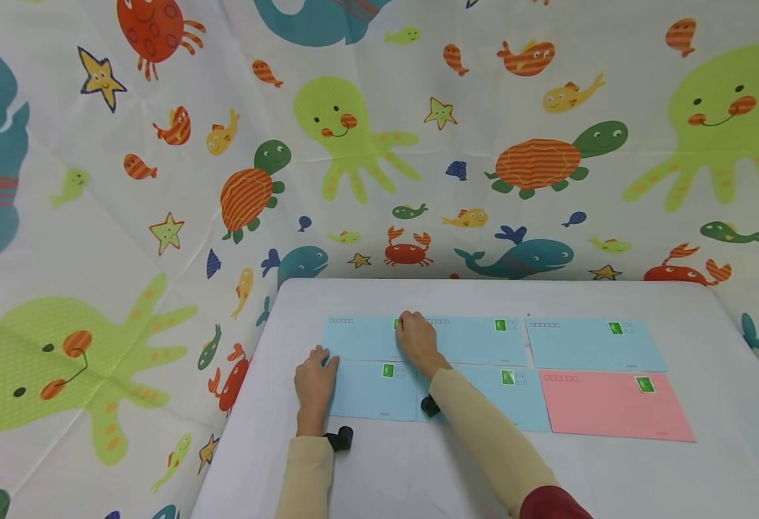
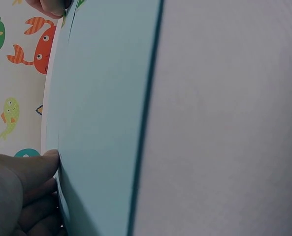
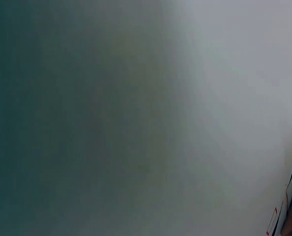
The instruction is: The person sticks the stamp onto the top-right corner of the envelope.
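Note:
Six flat envelopes with green stamps lie in two rows of three on the white table, five pale blue and one pink [image 1: 615, 405]. My left hand [image 1: 314, 386] is at the left ends of the upper-left blue envelope [image 1: 360, 339] and the lower-left one [image 1: 373, 396]. In the left wrist view, its extended thumb [image 2: 40, 166] touches a blue envelope's edge. Over the upper-left envelope's stamp corner rests my right hand [image 1: 419, 342], covering part of the stamp; its fingertips are hidden. The right wrist view is mostly blurred.
Upper-middle [image 1: 476, 342] and upper-right [image 1: 593, 346] blue envelopes lie alongside. My right sleeve [image 1: 489, 440] partly covers the lower-middle envelope [image 1: 525, 411]. Small black devices [image 1: 340, 438] sit at both wrists. Behind hangs a sea-animal-print cloth [image 1: 379, 231]; the white table [image 1: 613, 476] extends toward the front.

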`<state>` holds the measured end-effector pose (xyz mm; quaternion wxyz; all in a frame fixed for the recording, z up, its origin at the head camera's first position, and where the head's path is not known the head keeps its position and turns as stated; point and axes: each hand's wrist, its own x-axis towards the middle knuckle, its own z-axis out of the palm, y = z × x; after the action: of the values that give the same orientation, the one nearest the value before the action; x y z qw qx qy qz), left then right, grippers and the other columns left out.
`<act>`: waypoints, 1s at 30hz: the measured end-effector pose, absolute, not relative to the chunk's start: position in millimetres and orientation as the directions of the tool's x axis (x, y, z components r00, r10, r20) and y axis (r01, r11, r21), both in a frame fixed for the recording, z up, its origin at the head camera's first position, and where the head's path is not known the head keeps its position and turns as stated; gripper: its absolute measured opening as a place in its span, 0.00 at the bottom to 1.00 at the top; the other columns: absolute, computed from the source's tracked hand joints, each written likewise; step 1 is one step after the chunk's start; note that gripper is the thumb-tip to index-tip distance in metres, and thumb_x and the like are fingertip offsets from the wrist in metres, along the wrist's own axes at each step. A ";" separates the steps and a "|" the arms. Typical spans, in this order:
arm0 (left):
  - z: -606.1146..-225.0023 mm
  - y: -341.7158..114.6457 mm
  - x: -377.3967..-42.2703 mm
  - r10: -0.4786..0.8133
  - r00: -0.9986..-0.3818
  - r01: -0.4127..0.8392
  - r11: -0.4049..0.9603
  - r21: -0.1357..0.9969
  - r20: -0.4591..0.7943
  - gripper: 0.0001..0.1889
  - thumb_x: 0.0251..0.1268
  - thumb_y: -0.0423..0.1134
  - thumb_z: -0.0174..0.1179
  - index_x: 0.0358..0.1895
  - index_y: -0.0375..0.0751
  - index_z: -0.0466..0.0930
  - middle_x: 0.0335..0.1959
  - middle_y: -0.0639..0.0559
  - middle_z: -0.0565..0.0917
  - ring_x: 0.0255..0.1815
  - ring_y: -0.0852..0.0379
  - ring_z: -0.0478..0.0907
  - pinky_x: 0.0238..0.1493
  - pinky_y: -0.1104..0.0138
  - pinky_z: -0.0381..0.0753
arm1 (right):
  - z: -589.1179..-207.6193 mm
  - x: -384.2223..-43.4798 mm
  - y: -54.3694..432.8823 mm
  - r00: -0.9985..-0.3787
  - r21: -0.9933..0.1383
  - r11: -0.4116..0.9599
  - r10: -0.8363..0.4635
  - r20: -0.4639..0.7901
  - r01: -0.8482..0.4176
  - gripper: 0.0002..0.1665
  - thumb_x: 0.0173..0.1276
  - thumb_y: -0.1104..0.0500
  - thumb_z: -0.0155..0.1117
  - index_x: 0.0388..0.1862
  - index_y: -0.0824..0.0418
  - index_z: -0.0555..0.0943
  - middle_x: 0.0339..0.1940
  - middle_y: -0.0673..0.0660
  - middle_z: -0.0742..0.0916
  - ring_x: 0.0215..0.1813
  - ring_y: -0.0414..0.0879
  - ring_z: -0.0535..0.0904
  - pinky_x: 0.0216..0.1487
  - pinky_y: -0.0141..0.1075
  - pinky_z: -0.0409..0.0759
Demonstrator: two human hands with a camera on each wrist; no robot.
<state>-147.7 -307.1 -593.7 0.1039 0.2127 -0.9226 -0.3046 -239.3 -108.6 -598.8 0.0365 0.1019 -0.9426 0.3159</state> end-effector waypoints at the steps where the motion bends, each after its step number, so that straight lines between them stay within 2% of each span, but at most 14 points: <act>1: -593.8 -307.1 -147.9 -0.457 -0.887 -0.331 0.725 0.603 0.063 0.21 0.67 0.39 0.65 0.57 0.29 0.81 0.64 0.35 0.77 0.70 0.39 0.73 0.69 0.48 0.73 | -598.5 -239.1 -108.6 -0.976 -0.585 0.781 -0.170 0.136 -0.218 0.11 0.76 0.60 0.57 0.42 0.66 0.83 0.37 0.61 0.86 0.35 0.51 0.82 0.38 0.44 0.84; 9: -591.9 -307.0 -147.7 -0.458 -0.888 -0.347 0.725 0.595 0.040 0.21 0.68 0.40 0.63 0.59 0.29 0.80 0.66 0.36 0.76 0.72 0.39 0.71 0.71 0.49 0.71 | -594.6 -238.5 -108.2 -0.968 -0.562 0.788 -0.194 0.160 -0.251 0.12 0.76 0.61 0.56 0.42 0.67 0.84 0.36 0.61 0.85 0.36 0.52 0.83 0.38 0.44 0.84; 13: -590.6 -305.6 -146.8 -0.458 -0.888 -0.345 0.721 0.601 0.038 0.21 0.68 0.40 0.63 0.59 0.29 0.80 0.66 0.36 0.76 0.72 0.39 0.71 0.70 0.48 0.71 | -593.5 -238.0 -107.2 -0.969 -0.560 0.791 -0.204 0.139 -0.247 0.12 0.77 0.61 0.56 0.45 0.67 0.84 0.40 0.62 0.85 0.36 0.52 0.84 0.40 0.44 0.85; 19: -591.7 -305.9 -146.6 -0.461 -0.887 -0.352 0.717 0.602 0.031 0.21 0.68 0.40 0.64 0.59 0.29 0.81 0.66 0.36 0.76 0.72 0.39 0.71 0.70 0.48 0.71 | -597.5 -238.4 -104.5 -0.971 -0.596 0.768 -0.215 0.102 -0.233 0.11 0.78 0.61 0.55 0.46 0.66 0.82 0.45 0.60 0.78 0.32 0.47 0.78 0.40 0.40 0.84; 27: -592.8 -305.4 -146.8 -0.452 -0.890 -0.335 0.731 0.594 0.054 0.21 0.68 0.40 0.64 0.58 0.29 0.81 0.65 0.36 0.77 0.70 0.38 0.72 0.69 0.47 0.72 | -592.7 -238.2 -95.5 -0.974 -0.693 0.692 -0.216 0.066 -0.200 0.14 0.78 0.63 0.53 0.57 0.66 0.77 0.53 0.61 0.78 0.45 0.49 0.80 0.53 0.43 0.83; 30: -592.5 -305.0 -145.7 -0.450 -0.891 -0.332 0.734 0.593 0.058 0.21 0.67 0.39 0.64 0.58 0.29 0.81 0.65 0.35 0.77 0.70 0.37 0.72 0.69 0.47 0.73 | -588.8 -235.5 -91.9 -0.973 -0.714 0.673 -0.225 0.055 -0.196 0.14 0.78 0.64 0.53 0.58 0.66 0.77 0.53 0.62 0.79 0.51 0.51 0.81 0.56 0.44 0.83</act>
<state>-145.7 -305.0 -592.5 0.0991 0.2113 -0.9258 -0.2975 -235.5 -91.9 -588.8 -0.0190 0.1150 -0.9143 0.3879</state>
